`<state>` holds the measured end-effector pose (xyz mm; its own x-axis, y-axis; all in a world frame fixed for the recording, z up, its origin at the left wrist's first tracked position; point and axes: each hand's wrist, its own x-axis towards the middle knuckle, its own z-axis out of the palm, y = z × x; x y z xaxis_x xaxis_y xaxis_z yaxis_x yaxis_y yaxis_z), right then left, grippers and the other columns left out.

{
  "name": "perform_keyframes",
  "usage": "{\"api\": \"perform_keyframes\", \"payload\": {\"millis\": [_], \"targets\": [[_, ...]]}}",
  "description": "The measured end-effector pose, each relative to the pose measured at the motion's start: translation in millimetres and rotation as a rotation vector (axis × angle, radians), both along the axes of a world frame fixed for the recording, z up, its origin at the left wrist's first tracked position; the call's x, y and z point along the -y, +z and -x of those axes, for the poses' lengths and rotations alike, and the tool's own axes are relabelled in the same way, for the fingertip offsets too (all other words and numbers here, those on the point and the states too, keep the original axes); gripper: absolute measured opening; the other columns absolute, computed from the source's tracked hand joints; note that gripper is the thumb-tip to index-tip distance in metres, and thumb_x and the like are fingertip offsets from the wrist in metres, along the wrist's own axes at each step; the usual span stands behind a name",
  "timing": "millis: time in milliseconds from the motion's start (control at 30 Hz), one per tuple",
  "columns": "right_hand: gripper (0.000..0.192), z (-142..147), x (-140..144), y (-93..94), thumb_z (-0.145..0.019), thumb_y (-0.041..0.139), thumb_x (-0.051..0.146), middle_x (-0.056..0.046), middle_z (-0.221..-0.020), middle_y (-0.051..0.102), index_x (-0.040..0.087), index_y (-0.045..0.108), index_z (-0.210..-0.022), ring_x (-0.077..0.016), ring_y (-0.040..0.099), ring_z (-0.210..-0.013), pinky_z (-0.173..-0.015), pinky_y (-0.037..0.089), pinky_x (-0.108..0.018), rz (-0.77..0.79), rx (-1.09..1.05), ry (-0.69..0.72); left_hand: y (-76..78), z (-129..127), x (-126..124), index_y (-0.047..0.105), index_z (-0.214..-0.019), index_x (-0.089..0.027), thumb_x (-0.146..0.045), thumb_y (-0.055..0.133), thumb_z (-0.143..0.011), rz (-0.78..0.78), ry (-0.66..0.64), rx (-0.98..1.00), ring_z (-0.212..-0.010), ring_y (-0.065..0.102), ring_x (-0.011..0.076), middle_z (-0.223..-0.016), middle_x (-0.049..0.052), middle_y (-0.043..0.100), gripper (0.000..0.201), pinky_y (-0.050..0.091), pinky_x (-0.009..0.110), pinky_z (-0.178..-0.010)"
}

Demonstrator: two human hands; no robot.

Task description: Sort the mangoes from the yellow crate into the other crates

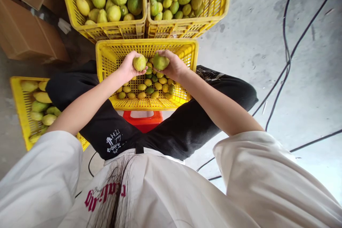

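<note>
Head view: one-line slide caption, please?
Left hand and right hand each hold a lemon above a yellow crate of lemons.

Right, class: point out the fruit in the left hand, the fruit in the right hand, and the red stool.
Fruit in left hand (139, 62): head view, its exposed yellow-green face.
Fruit in right hand (160, 62): head view, its green side.
Red stool (143, 120): head view, its front edge.
</note>
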<state>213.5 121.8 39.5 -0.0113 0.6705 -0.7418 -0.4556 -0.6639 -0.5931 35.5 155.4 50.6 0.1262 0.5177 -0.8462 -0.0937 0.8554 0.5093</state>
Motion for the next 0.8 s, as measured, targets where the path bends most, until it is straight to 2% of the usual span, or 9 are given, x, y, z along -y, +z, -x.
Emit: {"api": "perform_keyframes", "payload": {"millis": [167,267,367,600,800], "targets": [[0.027,0.5,4.0,-4.8,-0.094,0.087,0.038,0.005,-0.093,0.068,0.027,0.064,-0.102,-0.0179,0.069,-0.093,-0.075,0.059,-0.027,-0.066,0.080,0.018,1.4,-1.9,3.0,0.066,-0.115,-0.023,-0.045,0.084,-0.099,-0.041,-0.015,-0.005,-0.085,0.082,0.0223,-0.083,0.002,0.074,0.033,0.067,0.031,-0.079],[0.028,-2.1,2.4,-9.9,-0.091,0.086,0.041,0.003,-0.095,0.068,0.028,0.064,-0.101,-0.0220,0.072,-0.101,-0.076,0.059,-0.029,-0.064,0.128,0.008,2.9,-2.1,4.7,0.061,-0.116,-0.026,-0.044,0.092,-0.095,-0.057,-0.030,-0.019,-0.077,0.079,0.0177,-0.083,-0.002,0.071,0.041,0.064,0.027,-0.075],[0.027,-3.3,0.9,-11.5,-0.090,0.087,0.040,0.002,-0.098,0.068,0.028,0.064,-0.100,-0.0231,0.072,-0.103,-0.077,0.062,-0.030,-0.054,0.130,-0.004,3.4,-1.5,4.6,0.060,-0.116,-0.027,-0.043,0.092,-0.095,-0.060,-0.043,-0.037,-0.071,0.076,0.0154,-0.082,-0.003,0.070,0.042,0.060,0.024,-0.068],[0.036,-1.8,-2.8,-9.0,-0.092,0.089,0.039,0.002,-0.091,0.064,0.028,0.055,-0.094,-0.0210,0.072,-0.095,-0.086,0.070,-0.036,0.061,-0.003,-0.083,-6.9,3.7,0.2,0.062,-0.120,-0.030,-0.047,0.091,-0.087,-0.047,-0.047,-0.056,-0.074,0.079,0.0171,-0.080,-0.005,0.071,0.047,0.059,0.027,-0.069],[0.030,-10.2,-7.0,-22.2,-0.098,0.077,0.040,0.002,-0.089,0.064,0.027,0.053,-0.088,-0.0189,0.072,-0.097,-0.088,0.066,-0.033,0.088,0.079,-0.186,-17.6,5.9,3.9,0.061,-0.113,-0.029,-0.043,0.092,-0.083,-0.014,-0.106,-0.089,-0.076,0.079,0.0234,-0.076,-0.002,0.070,0.045,0.062,0.032,-0.070]]}}
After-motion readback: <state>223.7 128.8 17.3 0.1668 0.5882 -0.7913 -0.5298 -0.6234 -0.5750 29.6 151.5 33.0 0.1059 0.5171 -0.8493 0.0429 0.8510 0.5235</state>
